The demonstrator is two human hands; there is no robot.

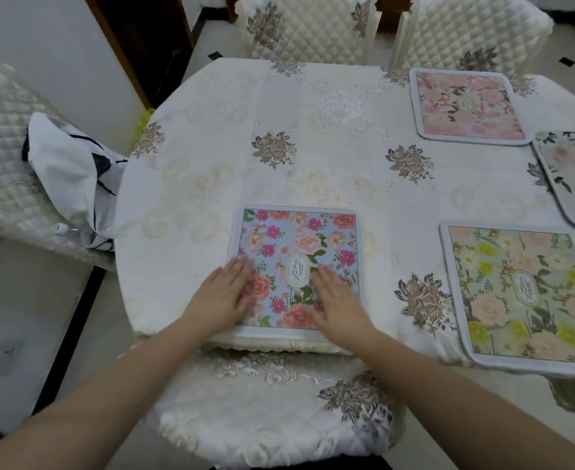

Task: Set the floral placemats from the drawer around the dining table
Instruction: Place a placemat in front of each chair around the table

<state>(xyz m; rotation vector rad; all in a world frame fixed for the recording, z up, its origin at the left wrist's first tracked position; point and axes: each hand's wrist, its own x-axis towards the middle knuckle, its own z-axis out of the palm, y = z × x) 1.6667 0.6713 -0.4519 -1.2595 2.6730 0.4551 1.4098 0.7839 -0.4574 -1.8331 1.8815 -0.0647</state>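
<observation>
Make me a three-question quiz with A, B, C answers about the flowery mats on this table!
1. Where is the blue placemat?
A. at the table's near edge
B. on a chair
C. on the floor

2. How many placemats show?
A. two
B. four
C. six

3. What are the hands doing?
A. lifting the mat
B. lying flat on it
C. folding it

Answers: 1 A, it lies by the near edge of the table. 2 B, blue, pink, yellow-green, one cut off at right. 3 B, left hand and right hand rest palm-down.

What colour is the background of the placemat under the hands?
Light blue, with pink and peach flowers on the placemat, seen in the head view.
</observation>
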